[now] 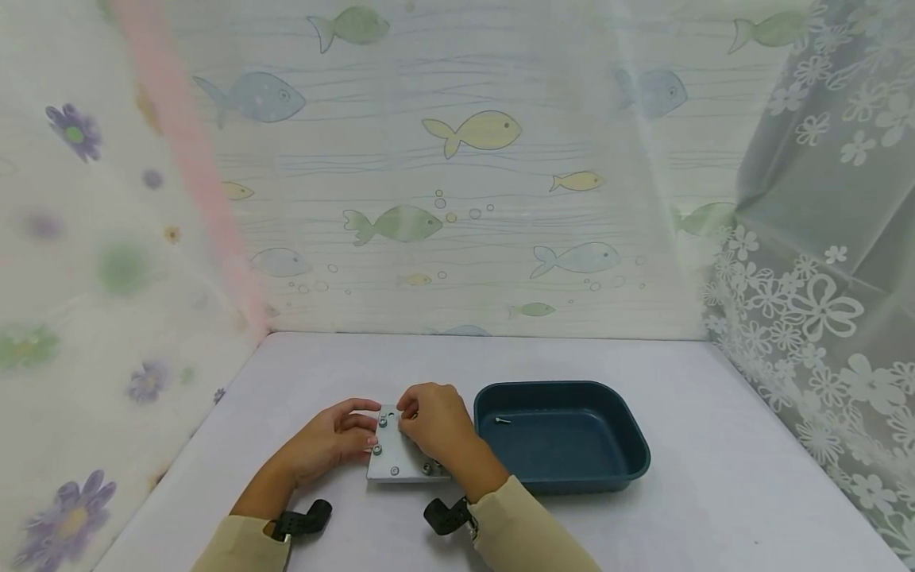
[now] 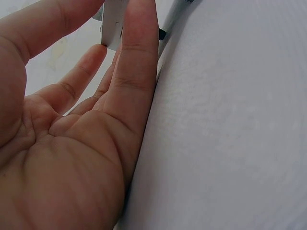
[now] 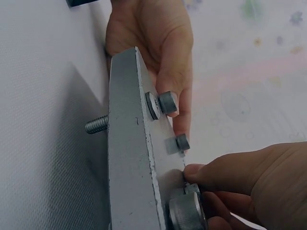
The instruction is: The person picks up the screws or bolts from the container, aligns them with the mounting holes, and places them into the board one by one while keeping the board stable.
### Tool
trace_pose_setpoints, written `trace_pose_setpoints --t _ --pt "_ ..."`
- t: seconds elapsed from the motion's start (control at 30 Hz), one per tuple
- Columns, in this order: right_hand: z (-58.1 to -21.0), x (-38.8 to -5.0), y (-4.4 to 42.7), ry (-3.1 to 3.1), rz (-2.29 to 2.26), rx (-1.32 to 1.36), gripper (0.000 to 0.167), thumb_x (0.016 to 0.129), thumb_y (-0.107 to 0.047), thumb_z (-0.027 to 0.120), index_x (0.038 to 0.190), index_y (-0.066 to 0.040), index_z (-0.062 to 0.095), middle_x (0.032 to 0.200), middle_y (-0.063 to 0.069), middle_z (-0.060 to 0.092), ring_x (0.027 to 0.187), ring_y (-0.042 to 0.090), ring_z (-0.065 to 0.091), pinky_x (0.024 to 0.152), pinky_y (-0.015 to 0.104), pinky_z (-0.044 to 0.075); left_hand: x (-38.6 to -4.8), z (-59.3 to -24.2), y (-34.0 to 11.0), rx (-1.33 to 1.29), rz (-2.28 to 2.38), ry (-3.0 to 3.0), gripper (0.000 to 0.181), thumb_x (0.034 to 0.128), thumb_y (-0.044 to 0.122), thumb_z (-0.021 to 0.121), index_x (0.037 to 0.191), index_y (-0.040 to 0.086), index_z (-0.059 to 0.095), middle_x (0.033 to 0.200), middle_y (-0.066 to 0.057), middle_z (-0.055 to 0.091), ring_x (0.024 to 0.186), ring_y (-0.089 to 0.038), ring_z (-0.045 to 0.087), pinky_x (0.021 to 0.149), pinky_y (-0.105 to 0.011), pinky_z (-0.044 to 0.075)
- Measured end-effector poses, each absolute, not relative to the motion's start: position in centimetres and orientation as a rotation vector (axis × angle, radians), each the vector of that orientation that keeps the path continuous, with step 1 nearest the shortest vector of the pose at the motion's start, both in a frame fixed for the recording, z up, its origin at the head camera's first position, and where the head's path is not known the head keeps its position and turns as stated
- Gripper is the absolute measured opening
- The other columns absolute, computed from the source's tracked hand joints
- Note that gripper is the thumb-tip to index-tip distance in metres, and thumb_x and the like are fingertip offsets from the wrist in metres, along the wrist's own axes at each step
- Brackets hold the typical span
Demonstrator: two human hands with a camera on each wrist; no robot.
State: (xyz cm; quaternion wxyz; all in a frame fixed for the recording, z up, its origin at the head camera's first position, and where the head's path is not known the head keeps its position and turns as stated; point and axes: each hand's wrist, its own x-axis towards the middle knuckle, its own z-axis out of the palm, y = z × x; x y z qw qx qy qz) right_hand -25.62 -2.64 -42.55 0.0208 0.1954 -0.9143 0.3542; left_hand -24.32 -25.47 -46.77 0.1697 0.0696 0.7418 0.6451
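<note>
A pale metal plate point(image 1: 400, 458) stands raised a little over the table, with several bolts point(image 1: 377, 450) set in its face. My left hand point(image 1: 325, 445) grips the plate's left edge between thumb and fingers. At the plate's upper right, my right hand point(image 1: 439, 425) has thumb and fingers curled together, pinching what looks like a bolt, mostly hidden by the fingers. In the right wrist view, a threaded shank point(image 3: 97, 125) pokes out beneath the plate, and a bolt head with a washer point(image 3: 153, 106) stands proud of its top face.
To the right of the plate stands a dark blue tray point(image 1: 565, 483) with one small bolt point(image 1: 503, 421) lying inside. A white table point(image 1: 715, 492) spreads around them. Patterned curtains point(image 1: 472, 262) hang behind and on both sides.
</note>
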Motion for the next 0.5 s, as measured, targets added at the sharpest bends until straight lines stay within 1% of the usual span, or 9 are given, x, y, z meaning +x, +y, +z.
trace_pose_setpoints --t 0.17,0.3,0.4,0.5 --pt "-42.5 -25.6 -2.6 -2.827 1.096 0.611 0.013 0.089 -0.015 0.081 0.101 -0.017 0.078 0.078 -0.016 0.068 0.073 0.000 0.059 0.064 0.019 0.051 -24.4 -46.8 -25.6 0.206 1.832 2.109 0.068 0.0931 0.012 0.077 0.151 0.003 0.041 0.126 -0.019 0.059 0.106 -0.025 0.065 0.087 -0.037 0.062" --pt "-41.9 -25.7 -2.3 -2.815 1.145 0.622 0.016 0.089 -0.016 0.081 0.105 -0.016 0.078 0.082 -0.014 0.070 0.076 0.001 0.061 0.066 0.020 0.053 -24.5 -46.9 -25.5 0.191 1.839 2.110 0.067 0.0927 0.013 0.077 0.150 0.005 0.043 0.128 -0.019 0.058 0.108 -0.025 0.064 0.088 -0.039 0.062" --pt "-41.2 -25.6 -1.9 -2.800 1.201 0.634 0.018 0.089 -0.017 0.081 0.107 -0.016 0.078 0.085 -0.013 0.071 0.079 0.003 0.062 0.068 0.021 0.055 -24.6 -46.9 -25.6 0.195 1.825 2.124 0.067 0.0931 0.014 0.077 0.150 0.006 0.043 0.130 -0.019 0.058 0.108 -0.025 0.064 0.089 -0.039 0.062" --pt "-40.2 -25.6 -1.5 -2.804 1.210 0.643 0.015 0.090 -0.019 0.082 0.105 -0.019 0.078 0.086 -0.013 0.071 0.081 0.003 0.063 0.070 0.022 0.055 -24.6 -46.9 -25.6 0.190 1.816 2.128 0.067 0.0932 0.014 0.077 0.150 0.006 0.043 0.130 -0.019 0.058 0.109 -0.025 0.064 0.089 -0.039 0.062"
